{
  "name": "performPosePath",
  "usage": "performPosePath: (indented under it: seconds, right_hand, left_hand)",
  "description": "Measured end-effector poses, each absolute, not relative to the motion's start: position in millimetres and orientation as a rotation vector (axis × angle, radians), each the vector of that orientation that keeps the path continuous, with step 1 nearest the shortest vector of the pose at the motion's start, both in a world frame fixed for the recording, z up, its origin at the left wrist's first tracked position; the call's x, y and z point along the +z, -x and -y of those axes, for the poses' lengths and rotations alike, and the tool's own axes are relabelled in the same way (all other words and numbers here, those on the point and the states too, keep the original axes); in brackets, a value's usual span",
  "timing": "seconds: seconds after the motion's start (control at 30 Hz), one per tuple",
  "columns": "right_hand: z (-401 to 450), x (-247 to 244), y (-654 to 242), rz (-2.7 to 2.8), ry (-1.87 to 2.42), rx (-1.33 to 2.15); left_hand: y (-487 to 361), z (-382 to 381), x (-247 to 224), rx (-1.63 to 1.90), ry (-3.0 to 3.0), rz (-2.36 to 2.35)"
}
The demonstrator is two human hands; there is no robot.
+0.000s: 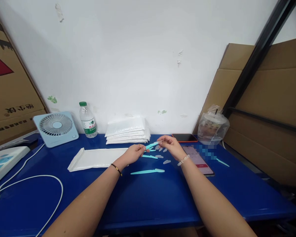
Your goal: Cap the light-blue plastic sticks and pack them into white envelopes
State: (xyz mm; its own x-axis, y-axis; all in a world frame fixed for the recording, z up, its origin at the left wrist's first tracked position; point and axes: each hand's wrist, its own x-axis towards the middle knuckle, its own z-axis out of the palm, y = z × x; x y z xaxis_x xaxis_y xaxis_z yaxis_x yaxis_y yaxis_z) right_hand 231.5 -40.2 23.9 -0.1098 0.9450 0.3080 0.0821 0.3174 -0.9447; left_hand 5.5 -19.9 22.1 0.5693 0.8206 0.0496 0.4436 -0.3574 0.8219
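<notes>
My left hand is closed around the handle of a turquoise eyebrow razor, whose head points right. At that head, the fingers of my right hand pinch a small clear blade cap, partly hidden by the fingertips. Just below the hands lie another turquoise razor and several loose clear caps. Nearer the front, a single razor rests flat on the blue table. One more razor is on the right, partly behind a blurred patch.
A white padded mailer lies left, with a stack of mailers against the wall. A fan, water bottle, power strip and white cable are left. Right are a lit phone, dark phone and bagged drink.
</notes>
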Motion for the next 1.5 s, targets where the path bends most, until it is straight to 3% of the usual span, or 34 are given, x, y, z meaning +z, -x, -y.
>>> performPosePath:
  seconds: [0.23, 0.63, 0.8, 0.93, 1.13, 1.5]
  right_hand:
    - [45.3, 28.7, -234.9, 1.757, 1.024, 1.113]
    - [40.3, 15.5, -248.0, 2.208, 1.387, 0.541]
    - [39.4, 8.3, -239.6, 2.275, 1.507, 0.552]
    - [36.9, 7.9, -242.9, 2.145, 1.457, 0.607]
    - [36.0, 20.7, -238.2, 1.442, 1.090, 0.992]
    - [42.2, 26.5, -221.9, 1.136, 0.852, 1.060]
  left_hand:
    - [-6.4, 22.8, 19.5, 0.472, -2.004, -0.977]
    - [-11.6, 29.5, 11.6, 0.571, -2.524, -1.205]
    - [-13.8, 26.3, 8.8, 0.471, -2.548, -1.274]
    - [-13.5, 27.8, 11.5, 0.520, -2.503, -1.224]
    - [-11.9, 21.6, 14.8, 0.857, -2.274, -1.186]
    - [-12.7, 18.4, 14.0, 0.813, -2.238, -1.122]
